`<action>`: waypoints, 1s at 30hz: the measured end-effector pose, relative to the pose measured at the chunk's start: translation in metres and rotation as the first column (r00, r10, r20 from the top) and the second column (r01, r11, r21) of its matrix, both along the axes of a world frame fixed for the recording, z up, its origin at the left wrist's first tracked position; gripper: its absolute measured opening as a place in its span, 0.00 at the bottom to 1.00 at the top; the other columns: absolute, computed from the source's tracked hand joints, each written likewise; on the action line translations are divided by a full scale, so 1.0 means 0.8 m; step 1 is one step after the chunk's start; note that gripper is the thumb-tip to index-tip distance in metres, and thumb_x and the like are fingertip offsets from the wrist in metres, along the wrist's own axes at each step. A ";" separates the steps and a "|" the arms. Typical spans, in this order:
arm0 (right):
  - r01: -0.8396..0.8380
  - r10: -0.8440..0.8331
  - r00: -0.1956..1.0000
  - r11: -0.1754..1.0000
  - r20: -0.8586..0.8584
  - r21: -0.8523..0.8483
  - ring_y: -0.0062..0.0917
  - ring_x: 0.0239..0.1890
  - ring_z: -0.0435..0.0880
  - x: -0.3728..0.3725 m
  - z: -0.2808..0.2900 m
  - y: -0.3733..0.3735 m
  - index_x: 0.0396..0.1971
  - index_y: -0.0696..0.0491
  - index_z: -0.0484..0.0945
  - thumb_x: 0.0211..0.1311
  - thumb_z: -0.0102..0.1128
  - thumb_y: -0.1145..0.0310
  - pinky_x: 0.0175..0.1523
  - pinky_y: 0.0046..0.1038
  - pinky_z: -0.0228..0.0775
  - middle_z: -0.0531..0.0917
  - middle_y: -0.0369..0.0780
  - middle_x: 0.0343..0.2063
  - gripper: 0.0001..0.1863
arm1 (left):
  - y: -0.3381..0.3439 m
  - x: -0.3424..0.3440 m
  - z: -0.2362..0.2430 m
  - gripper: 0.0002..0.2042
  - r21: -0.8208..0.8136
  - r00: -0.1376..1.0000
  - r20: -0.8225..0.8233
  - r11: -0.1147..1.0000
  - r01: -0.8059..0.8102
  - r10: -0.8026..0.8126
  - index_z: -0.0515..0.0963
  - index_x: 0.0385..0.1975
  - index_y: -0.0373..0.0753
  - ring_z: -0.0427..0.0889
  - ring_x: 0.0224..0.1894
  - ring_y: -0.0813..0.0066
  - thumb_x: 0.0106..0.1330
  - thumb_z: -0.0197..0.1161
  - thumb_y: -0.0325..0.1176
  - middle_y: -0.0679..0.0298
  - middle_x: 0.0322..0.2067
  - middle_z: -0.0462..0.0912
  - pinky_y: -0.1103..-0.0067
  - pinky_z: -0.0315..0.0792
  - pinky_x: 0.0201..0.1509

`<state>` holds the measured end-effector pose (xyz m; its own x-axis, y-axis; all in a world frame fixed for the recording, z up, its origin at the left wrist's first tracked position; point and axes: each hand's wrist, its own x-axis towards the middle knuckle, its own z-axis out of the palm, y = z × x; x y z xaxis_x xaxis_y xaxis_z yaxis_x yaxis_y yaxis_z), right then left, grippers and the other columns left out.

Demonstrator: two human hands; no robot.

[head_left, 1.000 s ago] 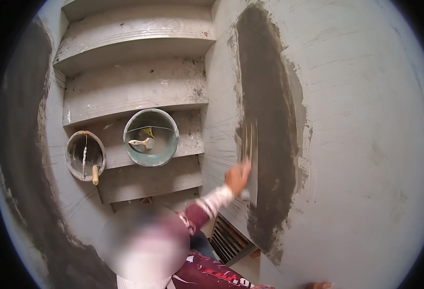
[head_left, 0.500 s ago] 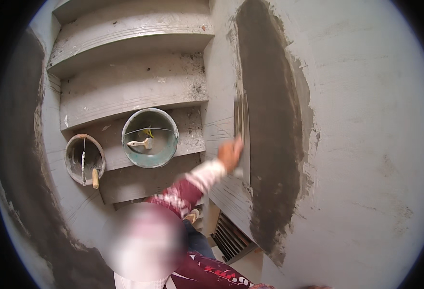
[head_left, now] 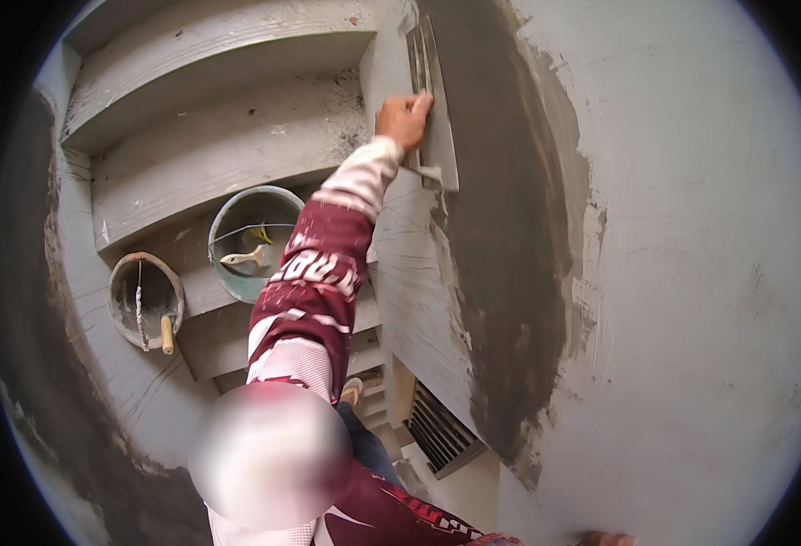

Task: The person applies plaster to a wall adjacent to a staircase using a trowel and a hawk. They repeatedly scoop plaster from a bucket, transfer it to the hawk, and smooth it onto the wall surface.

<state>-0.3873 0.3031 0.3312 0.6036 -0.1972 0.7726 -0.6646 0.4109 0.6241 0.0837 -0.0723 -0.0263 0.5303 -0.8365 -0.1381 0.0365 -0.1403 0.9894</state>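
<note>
My left hand (head_left: 404,120) is closed round the handle of a long, flat plastering trowel (head_left: 443,150). The trowel's blade lies against the wall along the left edge of a dark strip of damp-looking plaster (head_left: 514,282), near its upper part. Only a sliver of my right hand (head_left: 606,539) shows at the lower edge, by the wall; how its fingers are set cannot be made out. My left forearm, in a maroon and white sleeve, partly covers a teal bucket (head_left: 234,286). Inside that bucket are a paintbrush (head_left: 245,258) and a small yellow thing.
Pale steps (head_left: 209,155) rise at the left. On them, a smaller grey bucket (head_left: 124,332) has a wooden-handled tool (head_left: 166,335) at its rim. Another dark plaster patch (head_left: 20,273) covers the left wall. A slatted dark grille (head_left: 440,431) sits low, near my sandalled foot (head_left: 352,392).
My left hand has slid the trowel up along the left edge of the dark strip, with the arm stretched further. The sleeve now covers part of the teal bucket.
</note>
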 end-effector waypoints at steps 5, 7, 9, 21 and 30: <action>0.003 -0.003 1.000 1.000 0.002 0.003 0.56 0.61 0.62 0.005 0.001 0.000 0.57 0.59 0.67 0.68 0.42 0.48 0.60 0.54 0.53 0.71 0.52 0.56 0.31 | 0.219 -0.201 -0.005 0.26 0.121 0.957 -0.069 0.950 0.289 -0.283 0.81 0.32 0.31 0.81 0.33 0.43 0.71 0.46 0.50 0.39 0.28 0.80 0.58 0.72 0.42; 0.001 -0.001 1.000 1.000 0.009 0.006 0.56 0.61 0.62 0.009 0.002 -0.002 0.57 0.59 0.67 0.68 0.42 0.48 0.60 0.54 0.53 0.71 0.52 0.56 0.31 | 0.318 -0.289 -0.012 0.18 0.053 0.951 -0.044 0.950 0.308 -0.306 0.79 0.45 0.36 0.79 0.32 0.43 0.69 0.52 0.44 0.41 0.28 0.79 0.58 0.72 0.40; -0.012 0.012 1.000 1.000 0.009 0.014 0.56 0.61 0.62 0.013 0.004 -0.004 0.57 0.59 0.67 0.68 0.42 0.48 0.60 0.54 0.53 0.71 0.52 0.56 0.31 | 0.404 -0.377 -0.023 0.20 0.011 0.964 -0.067 0.966 0.259 -0.258 0.73 0.57 0.40 0.78 0.31 0.45 0.66 0.58 0.37 0.42 0.29 0.78 0.60 0.72 0.39; 0.043 -0.043 0.999 0.997 -0.009 0.071 0.56 0.62 0.61 -0.005 0.003 0.018 0.62 0.57 0.61 0.67 0.44 0.50 0.61 0.55 0.52 0.70 0.51 0.57 0.32 | 0.067 -0.057 0.028 0.24 -0.072 0.990 0.139 0.997 0.027 -0.017 0.82 0.40 0.32 0.76 0.20 0.76 0.67 0.56 0.52 0.60 0.17 0.80 0.73 0.74 0.28; -0.031 0.020 0.997 0.989 0.071 0.144 0.49 0.62 0.62 -0.001 0.002 0.034 0.59 0.62 0.61 0.68 0.47 0.51 0.63 0.49 0.51 0.68 0.52 0.56 0.31 | 0.284 -0.260 0.047 0.16 -0.274 0.979 0.082 0.940 0.201 -0.186 0.78 0.49 0.39 0.80 0.36 0.46 0.69 0.51 0.40 0.41 0.33 0.80 0.59 0.71 0.42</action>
<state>-0.3881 0.3304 0.3327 0.5559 -0.2955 0.7769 -0.7173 0.3018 0.6280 -0.1247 0.1550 0.0117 0.3546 -0.9244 0.1404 -0.0189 0.1430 0.9895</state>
